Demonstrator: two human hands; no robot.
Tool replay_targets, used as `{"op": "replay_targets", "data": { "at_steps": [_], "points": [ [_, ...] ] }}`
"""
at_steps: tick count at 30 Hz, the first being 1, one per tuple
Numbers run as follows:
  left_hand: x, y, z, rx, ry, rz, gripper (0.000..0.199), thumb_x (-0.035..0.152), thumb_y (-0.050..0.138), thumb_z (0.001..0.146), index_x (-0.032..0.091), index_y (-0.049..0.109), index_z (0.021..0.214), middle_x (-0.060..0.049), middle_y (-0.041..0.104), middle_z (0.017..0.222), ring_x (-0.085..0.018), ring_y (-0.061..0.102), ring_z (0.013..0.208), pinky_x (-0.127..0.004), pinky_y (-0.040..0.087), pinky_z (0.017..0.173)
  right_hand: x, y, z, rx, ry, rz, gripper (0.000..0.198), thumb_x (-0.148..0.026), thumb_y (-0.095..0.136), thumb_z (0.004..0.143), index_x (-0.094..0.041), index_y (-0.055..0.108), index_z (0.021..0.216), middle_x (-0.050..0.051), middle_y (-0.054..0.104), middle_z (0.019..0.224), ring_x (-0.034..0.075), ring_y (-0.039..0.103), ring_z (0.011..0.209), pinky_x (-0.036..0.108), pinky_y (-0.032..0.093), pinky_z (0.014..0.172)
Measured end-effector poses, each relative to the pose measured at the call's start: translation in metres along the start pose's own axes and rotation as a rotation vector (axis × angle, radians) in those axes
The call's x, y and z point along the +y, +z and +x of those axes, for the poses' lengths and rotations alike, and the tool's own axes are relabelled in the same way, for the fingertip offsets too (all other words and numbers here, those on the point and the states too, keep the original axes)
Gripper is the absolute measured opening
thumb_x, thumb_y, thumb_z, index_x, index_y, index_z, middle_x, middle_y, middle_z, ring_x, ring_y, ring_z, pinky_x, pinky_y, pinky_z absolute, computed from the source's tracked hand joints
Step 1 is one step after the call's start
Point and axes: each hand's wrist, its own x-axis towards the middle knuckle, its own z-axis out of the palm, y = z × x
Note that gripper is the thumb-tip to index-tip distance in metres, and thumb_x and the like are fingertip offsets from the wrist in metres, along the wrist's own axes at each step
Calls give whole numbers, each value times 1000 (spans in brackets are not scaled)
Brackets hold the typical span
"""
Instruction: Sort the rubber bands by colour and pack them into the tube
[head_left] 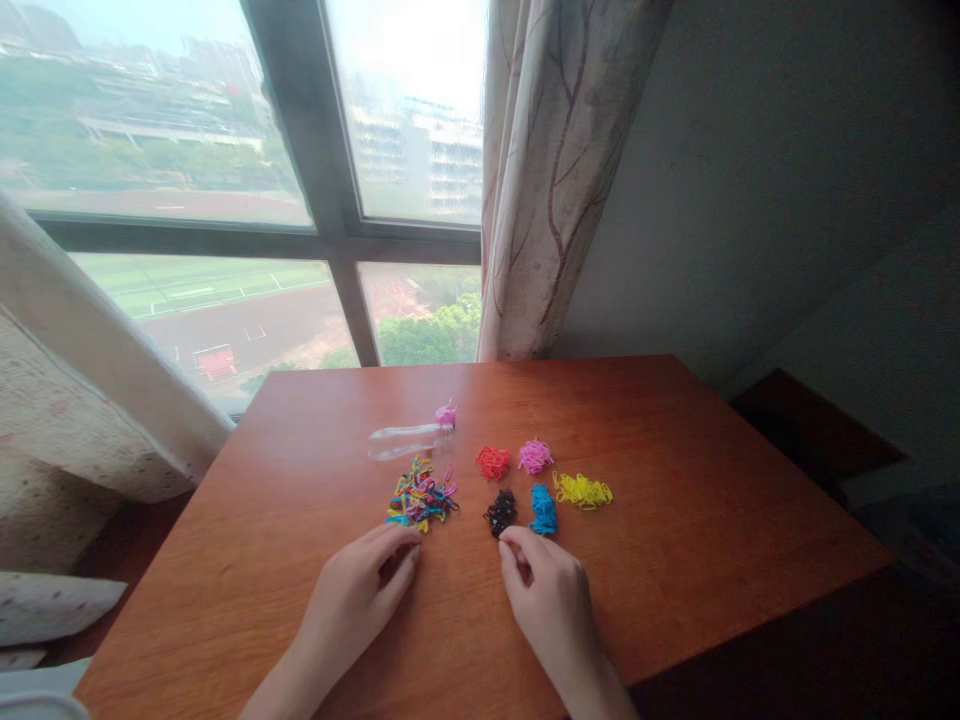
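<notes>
From the head camera, the worktop (697, 520) runs wide to its slanting edges, left of the mixed pile (421, 497) and right of the yellow pile (583, 491), its far edge near the window (341, 235). The left hand (356, 582) is at the mixed pile and the right hand (551, 585) by the black pile (501, 512), each grip pressed together at the tips, any band between them indiscernible. Blue (543, 510), red (493, 462) and pink piles (535, 456) crowd beyond the right, a clear container (409, 436) beyond the mixed pile.
</notes>
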Motion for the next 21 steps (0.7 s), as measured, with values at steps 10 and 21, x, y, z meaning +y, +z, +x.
{"op": "replay_targets", "data": {
  "at_steps": [10,21],
  "points": [
    [-3,2,0,133,35,-39,16,24,50,91,23,66,94,-1,72,86,-15,66,70,-23,52,67,-31,33,-8,-158,-93,34,16,-12,49,88,-23,59,81,-1,66,72,15,61,65,25,32,60],
    [9,5,9,86,-61,266,12,32,52,92,24,61,90,1,68,89,-16,67,71,-24,46,61,-29,33,-10,-191,-79,22,16,-11,50,88,-23,57,80,-2,66,73,15,61,67,26,31,61]
  ]
}}
